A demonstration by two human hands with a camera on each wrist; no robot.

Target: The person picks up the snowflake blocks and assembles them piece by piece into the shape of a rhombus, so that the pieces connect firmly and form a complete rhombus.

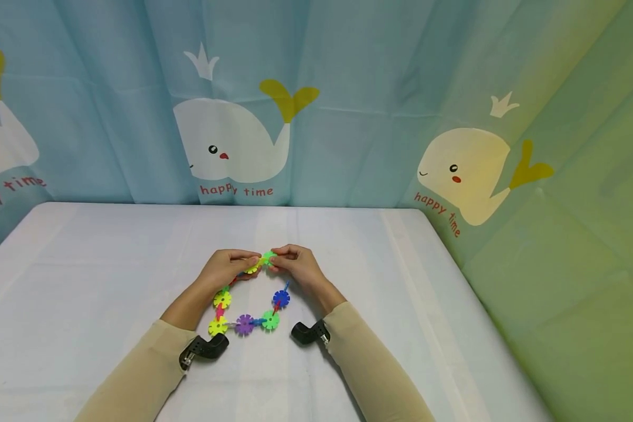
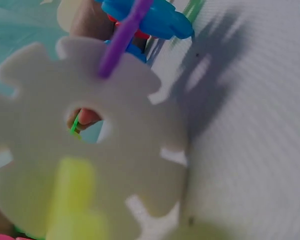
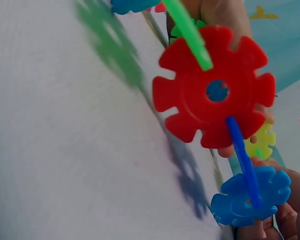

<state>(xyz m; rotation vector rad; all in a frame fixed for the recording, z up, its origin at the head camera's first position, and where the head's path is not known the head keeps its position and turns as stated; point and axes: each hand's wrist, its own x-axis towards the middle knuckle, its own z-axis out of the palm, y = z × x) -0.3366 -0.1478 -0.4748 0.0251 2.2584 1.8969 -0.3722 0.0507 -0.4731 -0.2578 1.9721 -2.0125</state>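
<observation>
Notched plastic interlocking discs are joined into a curved chain over the white tabletop. In the head view my left hand (image 1: 232, 266) pinches a yellow notched disc (image 1: 252, 269) at the chain's far part. Beside it, my right hand (image 1: 302, 271) pinches a green notched disc (image 1: 268, 257) between thumb and fingers. These two discs meet edge to edge; whether they interlock is hidden. The chain's other end, by a blue disc (image 1: 281, 299), lies below my right hand. A pale disc (image 2: 140, 125) fills much of the left wrist view. A red disc (image 3: 185, 112) dominates the right wrist view.
The white tabletop (image 1: 111, 281) extends around both arms. Behind it hangs a blue curtain (image 1: 358, 70) with whale prints, and a greenish curtain side (image 1: 575, 281) runs along the right. Black wrist mounts (image 1: 211, 347) sit on both sleeves, near the chain's closer side.
</observation>
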